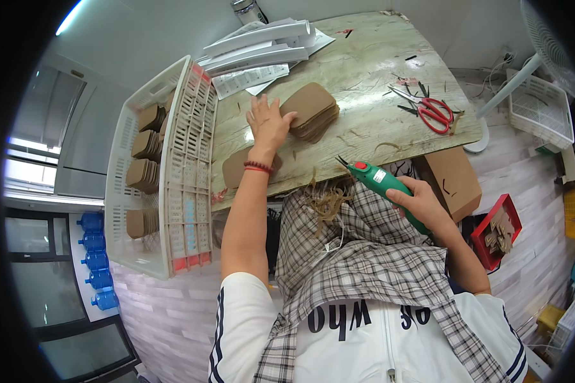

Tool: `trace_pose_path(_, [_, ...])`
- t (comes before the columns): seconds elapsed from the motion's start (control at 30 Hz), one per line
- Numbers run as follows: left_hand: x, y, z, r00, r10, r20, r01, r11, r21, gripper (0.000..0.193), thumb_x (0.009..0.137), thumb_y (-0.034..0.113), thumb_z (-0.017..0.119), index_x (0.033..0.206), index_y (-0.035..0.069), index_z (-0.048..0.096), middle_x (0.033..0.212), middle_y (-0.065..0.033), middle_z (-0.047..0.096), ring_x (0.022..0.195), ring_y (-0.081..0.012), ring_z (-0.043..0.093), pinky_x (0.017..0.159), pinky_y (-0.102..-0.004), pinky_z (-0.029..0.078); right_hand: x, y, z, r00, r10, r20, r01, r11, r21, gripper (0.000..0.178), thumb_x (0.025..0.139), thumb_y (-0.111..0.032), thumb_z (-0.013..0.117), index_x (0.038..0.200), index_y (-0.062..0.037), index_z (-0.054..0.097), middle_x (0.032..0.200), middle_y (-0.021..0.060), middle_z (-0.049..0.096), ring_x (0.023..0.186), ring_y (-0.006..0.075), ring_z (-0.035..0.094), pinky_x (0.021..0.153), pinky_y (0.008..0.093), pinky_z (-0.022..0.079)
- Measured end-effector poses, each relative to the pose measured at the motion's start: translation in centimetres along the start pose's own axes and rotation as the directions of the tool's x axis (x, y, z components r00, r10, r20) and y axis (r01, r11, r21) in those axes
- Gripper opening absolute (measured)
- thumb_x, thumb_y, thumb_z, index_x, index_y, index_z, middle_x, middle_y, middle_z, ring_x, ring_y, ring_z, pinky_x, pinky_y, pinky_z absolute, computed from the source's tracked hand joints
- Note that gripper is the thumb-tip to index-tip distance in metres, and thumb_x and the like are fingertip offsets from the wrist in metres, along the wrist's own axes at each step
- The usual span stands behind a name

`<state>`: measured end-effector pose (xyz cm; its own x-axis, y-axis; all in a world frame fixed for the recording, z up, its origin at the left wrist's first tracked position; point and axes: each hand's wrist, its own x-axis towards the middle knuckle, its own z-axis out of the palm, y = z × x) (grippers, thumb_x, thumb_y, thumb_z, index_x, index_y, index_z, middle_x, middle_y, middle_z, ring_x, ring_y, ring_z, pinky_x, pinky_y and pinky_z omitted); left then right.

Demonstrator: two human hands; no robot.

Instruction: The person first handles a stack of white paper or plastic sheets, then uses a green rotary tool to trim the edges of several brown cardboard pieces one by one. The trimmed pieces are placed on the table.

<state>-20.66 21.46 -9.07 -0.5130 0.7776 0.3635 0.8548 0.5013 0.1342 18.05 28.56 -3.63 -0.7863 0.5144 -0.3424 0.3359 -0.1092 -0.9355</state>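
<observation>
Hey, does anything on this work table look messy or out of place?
Yes: brown trimmings are heaped on the checked cloth at the table edge, thin scraps lie scattered around the red scissors, and the brown stack sits unevenly fanned.

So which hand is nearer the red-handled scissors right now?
Right. The right hand grips the green cutter below the scissors, off the table edge; the left hand lies farther away, touching the brown card stack.

Prob. a small craft workshop: worn bench (364, 83) w/ stacked brown cutouts (311, 110), red scissors (431, 110), scrap strips, white plastic crate (172, 166) of more cutouts, water jugs (96, 258) stored by wall.
</observation>
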Motion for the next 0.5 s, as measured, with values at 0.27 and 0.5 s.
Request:
trace_pose_path(0.27, [0.5, 3.4, -1.3, 0.985, -0.081, -0.155, 0.030, 0.953, -0.303, 0.046, 0.066, 0.024, 0.083, 0.099, 0.005, 0.056, 0.121, -0.0149, 0.054, 0.127, -0.0354, 0.038, 0.106, -0.0468, 0.029, 0.3, 1.0, -0.9, 0.998, -0.038, -0.058, 0.039, 0.999, 0.014, 0.035, 0.089, -0.032, 0.069, 0.099, 0.0017, 0.064, 0.070, 0.0016, 0.058, 0.058, 0.0079, 0.054, 0.052, 0.0239, 0.044])
trace_pose_path(0.5, [-2.0, 5.7, -4.2, 0.923, -0.343, 0.174, 0.247, 0.182, -0.952, 0.018, 0.086, 0.001, 0.068, 0.091, 0.005, 0.052, 0.100, -0.0026, 0.061, 0.085, -0.0146, 0.058, 0.071, -0.0310, 0.049, 0.3, -0.5, -0.4, 0.995, -0.041, -0.089, 0.045, 0.998, 0.038, 0.034, 0.090, -0.031, 0.068, 0.102, 0.0013, 0.064, 0.070, 0.0001, 0.056, 0.058, 0.0070, 0.052, 0.053, 0.0232, 0.043])
